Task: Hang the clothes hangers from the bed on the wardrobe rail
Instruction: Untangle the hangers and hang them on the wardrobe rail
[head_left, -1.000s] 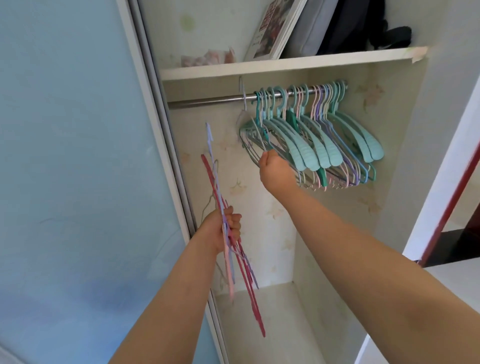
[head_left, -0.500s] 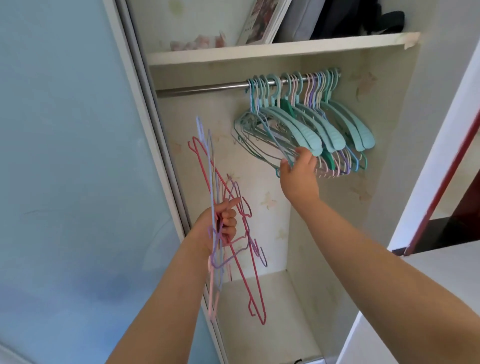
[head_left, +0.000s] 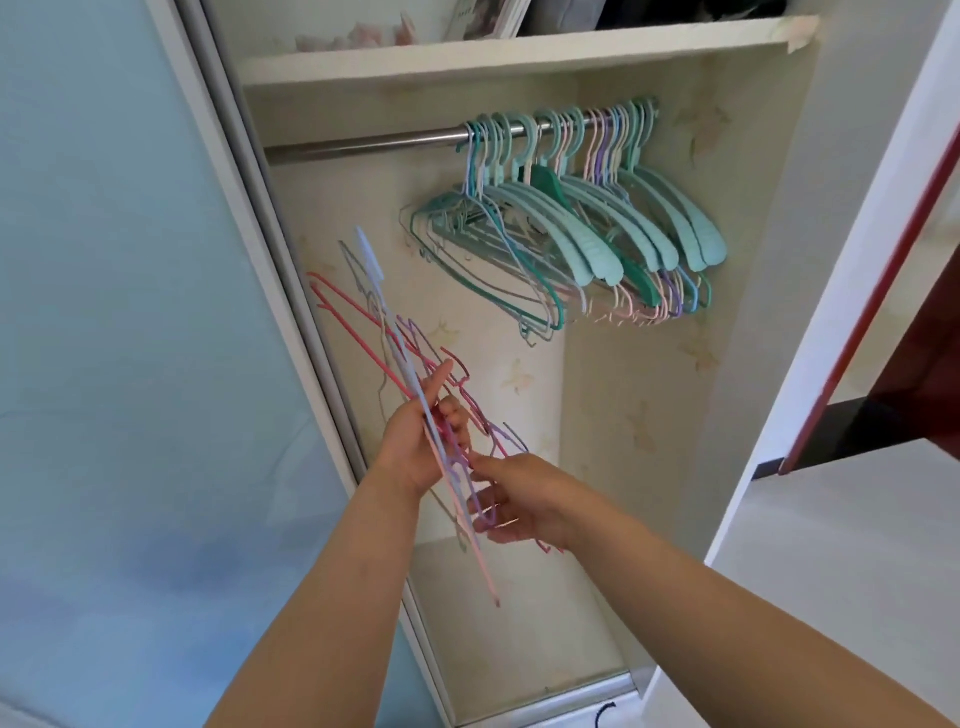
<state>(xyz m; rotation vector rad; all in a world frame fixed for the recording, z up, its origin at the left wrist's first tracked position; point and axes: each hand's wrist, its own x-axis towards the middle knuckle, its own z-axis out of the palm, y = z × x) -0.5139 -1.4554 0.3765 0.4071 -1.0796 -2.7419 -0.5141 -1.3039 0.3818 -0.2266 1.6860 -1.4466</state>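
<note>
Inside an open wardrobe, the left hand (head_left: 415, 447) grips a tangled bundle of thin wire hangers (head_left: 410, 374) while the right hand (head_left: 524, 501) pinches one low in the bundle (apparently to free it), the next move being to lift it onto the rail (head_left: 363, 148) beside the hung hangers (head_left: 566, 228).

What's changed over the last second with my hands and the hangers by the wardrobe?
The right hand left the hangers on the rail, came down, and now pinches a hanger in the loose bundle. The bundle has fanned out and tilted. The left hand holds the bundle as before, and the rail keeps its hung row at the right end.
</note>
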